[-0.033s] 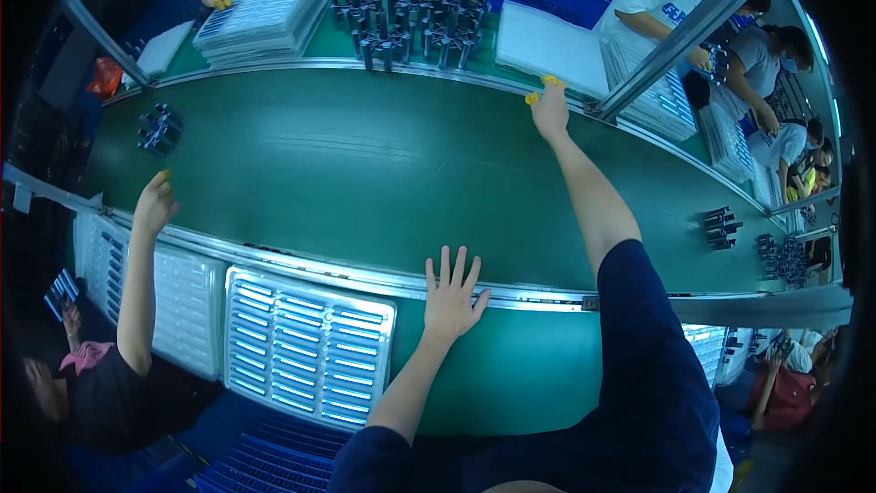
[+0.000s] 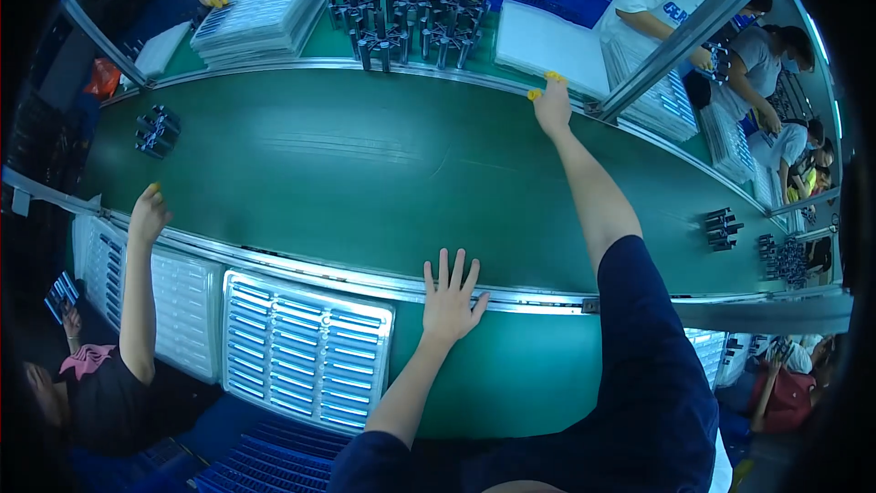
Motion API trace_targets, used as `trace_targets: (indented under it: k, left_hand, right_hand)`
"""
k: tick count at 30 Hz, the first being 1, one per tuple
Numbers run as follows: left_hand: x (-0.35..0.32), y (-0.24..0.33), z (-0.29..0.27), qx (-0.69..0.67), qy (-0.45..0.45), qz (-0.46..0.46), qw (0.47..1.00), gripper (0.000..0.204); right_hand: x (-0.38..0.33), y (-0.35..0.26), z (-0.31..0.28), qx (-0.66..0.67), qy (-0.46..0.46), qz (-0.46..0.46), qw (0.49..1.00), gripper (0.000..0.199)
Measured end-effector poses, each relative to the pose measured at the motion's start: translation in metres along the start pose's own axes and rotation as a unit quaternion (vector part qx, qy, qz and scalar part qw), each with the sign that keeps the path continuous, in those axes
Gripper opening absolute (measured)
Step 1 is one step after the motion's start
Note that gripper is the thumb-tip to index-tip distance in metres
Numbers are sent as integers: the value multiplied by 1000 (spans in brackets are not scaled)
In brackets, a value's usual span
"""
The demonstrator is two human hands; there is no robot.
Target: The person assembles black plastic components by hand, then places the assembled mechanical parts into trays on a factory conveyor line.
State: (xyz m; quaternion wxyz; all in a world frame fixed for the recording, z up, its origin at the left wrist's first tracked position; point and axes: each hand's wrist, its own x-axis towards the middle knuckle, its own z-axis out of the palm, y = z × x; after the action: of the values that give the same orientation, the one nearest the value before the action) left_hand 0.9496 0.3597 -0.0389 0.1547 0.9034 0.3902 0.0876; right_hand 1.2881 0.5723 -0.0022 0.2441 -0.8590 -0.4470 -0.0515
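The left hand (image 2: 449, 299) lies flat with fingers spread on the near metal rail (image 2: 347, 276), holding nothing. The right hand (image 2: 552, 108) reaches across the green belt (image 2: 365, 155) to the white tray (image 2: 547, 41); nothing is picked up yet, and its grip looks empty.

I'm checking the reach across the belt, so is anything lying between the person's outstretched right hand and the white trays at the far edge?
Nothing visible does. The right hand is already at the far metal rail, right beside the stack of flat white plastic trays. The green conveyor belt under the arm is bare there, and the dark finned parts stand off to the left.
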Motion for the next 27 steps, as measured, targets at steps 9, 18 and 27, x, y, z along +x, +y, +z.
trace_targets:
  k: [9, 18, 27]
  left_hand:
    - [6, 5, -10, -24, -11, -11, 1000, 62]
    - [16, 23, -8, -42, -20, -7, 999, 64]
    - [37, 26, 7, -38, -2, -36, 999, 67]
  right_hand:
    - [91, 52, 37, -14, 25, -93, 995, 39]
    - [104, 75, 17, -65, -19, -37, 997, 24]
    - [126, 83, 40, -64, 26, -93, 993, 19]
